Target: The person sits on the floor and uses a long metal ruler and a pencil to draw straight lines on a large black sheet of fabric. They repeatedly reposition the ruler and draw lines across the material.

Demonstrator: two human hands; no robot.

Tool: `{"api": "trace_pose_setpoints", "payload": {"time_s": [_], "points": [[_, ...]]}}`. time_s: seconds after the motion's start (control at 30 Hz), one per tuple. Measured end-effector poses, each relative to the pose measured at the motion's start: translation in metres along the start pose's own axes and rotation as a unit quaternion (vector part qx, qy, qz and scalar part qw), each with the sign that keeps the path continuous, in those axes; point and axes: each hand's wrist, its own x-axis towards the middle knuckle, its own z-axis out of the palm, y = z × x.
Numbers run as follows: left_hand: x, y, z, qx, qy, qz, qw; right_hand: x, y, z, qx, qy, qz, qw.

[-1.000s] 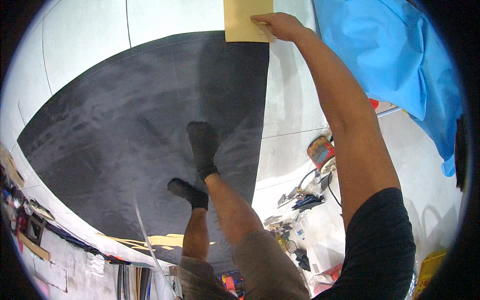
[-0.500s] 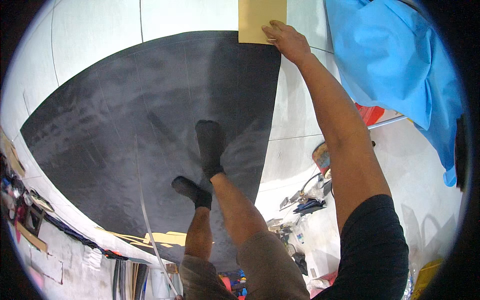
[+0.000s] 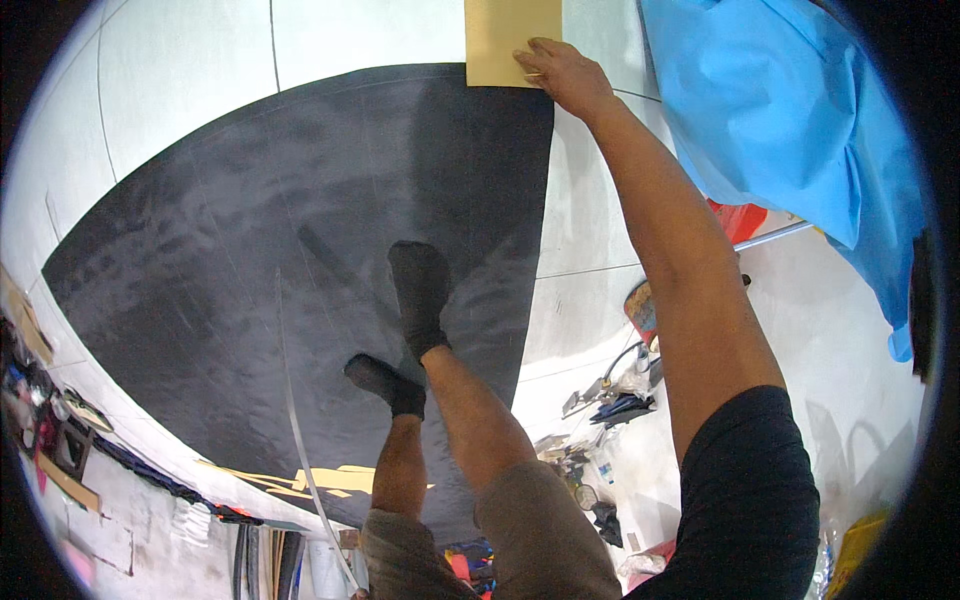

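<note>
At the top, my right hand [image 3: 565, 75] has its fingers over the lower right corner of a tan card [image 3: 500, 45], gripping it there. A small pale thing shows by the fingers, too small to name. Below the card spreads a large black sheet [image 3: 250, 200] with a curved outer edge and faint pale lines; my two feet in dark socks are on it. Only a sliver of my left hand [image 3: 360, 594] shows at the bottom edge, at the lower end of a long thin metal strip [image 3: 300, 440]. This strip rises over the sheet; most of the hand is cut off.
A blue sheet [image 3: 770, 110] hangs in folds at the upper right, with a red thing [image 3: 738, 220] under it. Tools and bags clutter the floor [image 3: 590, 350] at right. Tan offcuts [image 3: 330, 480] lie along the black sheet's lower edge. More clutter lines the left rim.
The view has shifted slightly, so the card, my right hand and the black sheet's right edge appear a little farther left. The metal strip's upper end has shifted slightly right. Both grips look unchanged.
</note>
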Motion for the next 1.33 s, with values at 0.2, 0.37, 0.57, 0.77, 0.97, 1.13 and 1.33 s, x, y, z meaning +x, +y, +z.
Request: {"api": "trace_pose_setpoints", "payload": {"time_s": [0.2, 0.37, 0.57, 0.77, 0.97, 1.13, 1.33], "points": [[0.011, 0.0, -0.006, 0.015, -0.009, 0.024, 1.0, 0.024, 0.026, -0.03, 0.102, -0.01, 0.017, 0.995], [0.025, 0.011, -0.02, 0.056, -0.021, 0.046, 0.997, -0.011, 0.061, -0.017, 0.242, 0.133, 0.148, 0.95], [0.026, 0.016, -0.012, 0.096, -0.013, 0.085, 0.992, -0.115, -0.015, -0.009, 0.305, -0.011, 0.181, 0.935], [0.033, 0.026, -0.007, 0.218, 0.008, 0.144, 0.965, -0.25, -0.147, -0.009, 0.4, -0.135, 0.195, 0.885], [0.036, 0.029, 0.008, 0.375, 0.054, 0.227, 0.897, -0.36, -0.239, -0.085, 0.431, -0.2, 0.163, 0.865], [0.054, 0.029, -0.013, 0.148, 0.1, 0.237, 0.955, -0.437, -0.257, -0.134, 0.409, -0.159, 0.191, 0.878], [0.049, 0.041, -0.038, 0.14, 0.155, 0.339, 0.917, -0.493, -0.266, -0.253, 0.45, -0.262, 0.232, 0.822]]}}
